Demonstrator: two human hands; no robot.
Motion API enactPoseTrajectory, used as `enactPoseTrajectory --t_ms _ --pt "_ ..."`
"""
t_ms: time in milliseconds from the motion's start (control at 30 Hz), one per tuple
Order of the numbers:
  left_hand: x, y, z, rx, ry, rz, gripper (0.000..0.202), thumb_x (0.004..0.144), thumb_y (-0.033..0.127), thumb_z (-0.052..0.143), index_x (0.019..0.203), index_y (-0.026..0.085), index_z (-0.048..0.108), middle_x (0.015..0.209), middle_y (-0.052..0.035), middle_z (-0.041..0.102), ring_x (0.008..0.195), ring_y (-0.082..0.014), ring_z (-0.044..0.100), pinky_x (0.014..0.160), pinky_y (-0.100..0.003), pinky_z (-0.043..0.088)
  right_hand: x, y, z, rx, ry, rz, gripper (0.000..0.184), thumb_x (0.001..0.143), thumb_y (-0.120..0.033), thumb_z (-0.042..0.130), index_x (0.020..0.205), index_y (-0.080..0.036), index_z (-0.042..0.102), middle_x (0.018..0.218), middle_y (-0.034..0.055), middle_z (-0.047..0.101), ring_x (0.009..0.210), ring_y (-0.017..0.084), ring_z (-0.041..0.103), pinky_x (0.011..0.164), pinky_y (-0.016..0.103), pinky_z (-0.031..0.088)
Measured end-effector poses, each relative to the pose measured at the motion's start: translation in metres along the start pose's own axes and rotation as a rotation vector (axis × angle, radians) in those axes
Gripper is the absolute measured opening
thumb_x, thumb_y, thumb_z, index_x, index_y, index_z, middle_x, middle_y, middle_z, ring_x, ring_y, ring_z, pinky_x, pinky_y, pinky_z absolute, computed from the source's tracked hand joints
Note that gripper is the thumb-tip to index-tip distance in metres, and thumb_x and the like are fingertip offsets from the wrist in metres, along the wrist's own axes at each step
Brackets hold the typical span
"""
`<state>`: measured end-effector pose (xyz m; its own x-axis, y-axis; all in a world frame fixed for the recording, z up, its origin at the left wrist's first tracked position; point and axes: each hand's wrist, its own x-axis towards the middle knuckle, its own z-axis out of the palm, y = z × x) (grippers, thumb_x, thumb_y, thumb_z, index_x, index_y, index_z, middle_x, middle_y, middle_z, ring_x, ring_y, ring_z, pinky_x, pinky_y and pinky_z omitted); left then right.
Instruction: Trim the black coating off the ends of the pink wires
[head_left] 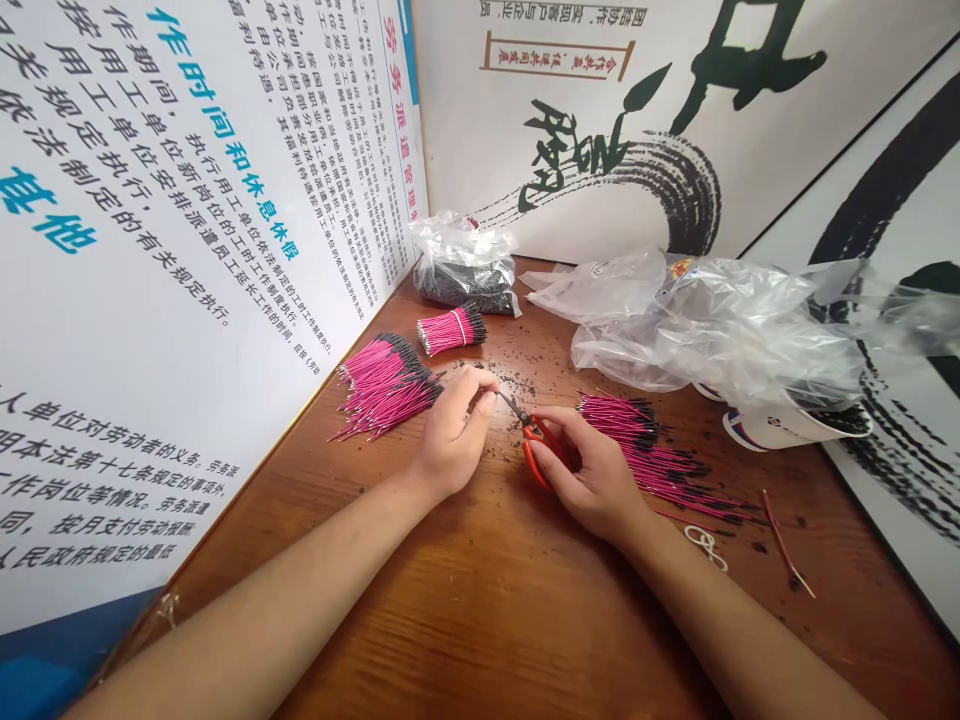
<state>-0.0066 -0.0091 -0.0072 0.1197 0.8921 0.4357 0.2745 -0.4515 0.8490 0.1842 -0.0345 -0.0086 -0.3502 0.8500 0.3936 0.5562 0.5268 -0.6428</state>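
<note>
My right hand [592, 475] is closed around small red-handled scissors [534, 440], whose blades point left toward my left hand. My left hand [454, 425] is pinched shut on something thin at its fingertips, too small to make out, right at the scissor tips. A loose pile of pink wires with black ends [382, 385] lies just left of my left hand. Another spread of pink wires [652, 460] lies right of my right hand. A tied bundle of pink wires [450, 330] rests further back.
The wooden table [487, 600] has dark trimmings scattered near the scissors. A plastic bag of black pieces [461, 270] sits in the back corner. Crumpled clear plastic [720, 325] covers a paper cup [787, 425] at right. Printed boards stand along the left and back; a rubber band [705, 545] lies nearby.
</note>
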Motion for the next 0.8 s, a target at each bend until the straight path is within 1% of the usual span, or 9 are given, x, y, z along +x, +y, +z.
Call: enactPoseTrajectory --t_ms 133,267,400,600,800 --pt "-0.0006 -0.0017 0.0002 -0.014 -0.005 -0.023 0.013 0.098 0.026 0.042 0.091 0.02 0.05 0.084 -0.0016 0.05 0.076 -0.0146 0.049 0.07 -0.028 0.043 0.0 0.0011 0.0 -0.004 0.007 -0.014 0.022 0.096 -0.026 0.053 0.116 -0.019 0.058 0.074 -0.0006 0.059 0.057 0.014 0.051 0.055 0.026 0.038" --pt "-0.0009 -0.0027 0.0008 -0.058 -0.004 -0.074 0.012 0.099 0.027 0.042 0.093 0.02 0.05 0.085 -0.0013 0.051 0.073 -0.0133 0.048 0.069 -0.028 0.043 0.0007 0.0013 0.0006 0.023 0.022 0.031 0.02 0.096 -0.026 0.053 0.115 -0.019 0.055 0.077 0.0 0.059 0.06 0.014 0.052 0.055 0.026 0.037" --pt "-0.0007 -0.0021 0.0015 -0.1 -0.003 -0.1 0.011 0.099 0.027 0.041 0.094 0.02 0.049 0.083 -0.0004 0.051 0.07 -0.0125 0.048 0.066 -0.027 0.042 0.0009 -0.0002 0.0012 0.047 -0.003 0.069 0.02 0.095 -0.026 0.054 0.114 -0.02 0.054 0.078 -0.0001 0.059 0.063 0.015 0.053 0.055 0.025 0.036" --pt "-0.0009 -0.0012 0.0022 -0.128 -0.009 -0.102 0.012 0.099 0.028 0.04 0.093 0.02 0.047 0.079 0.0005 0.05 0.066 -0.0119 0.047 0.062 -0.026 0.04 0.0013 0.0004 0.0022 0.078 0.004 0.066 0.024 0.092 -0.025 0.057 0.115 -0.02 0.053 0.08 0.0001 0.06 0.065 0.015 0.054 0.056 0.025 0.038" --pt "-0.0023 -0.0024 0.0014 -0.076 -0.008 -0.08 0.011 0.099 0.03 0.042 0.095 0.021 0.048 0.083 -0.0004 0.051 0.068 -0.0122 0.048 0.063 -0.026 0.042 0.0012 -0.0003 0.0015 0.062 -0.004 0.074 0.023 0.094 -0.027 0.055 0.116 -0.02 0.054 0.081 0.001 0.061 0.067 0.015 0.055 0.057 0.025 0.039"
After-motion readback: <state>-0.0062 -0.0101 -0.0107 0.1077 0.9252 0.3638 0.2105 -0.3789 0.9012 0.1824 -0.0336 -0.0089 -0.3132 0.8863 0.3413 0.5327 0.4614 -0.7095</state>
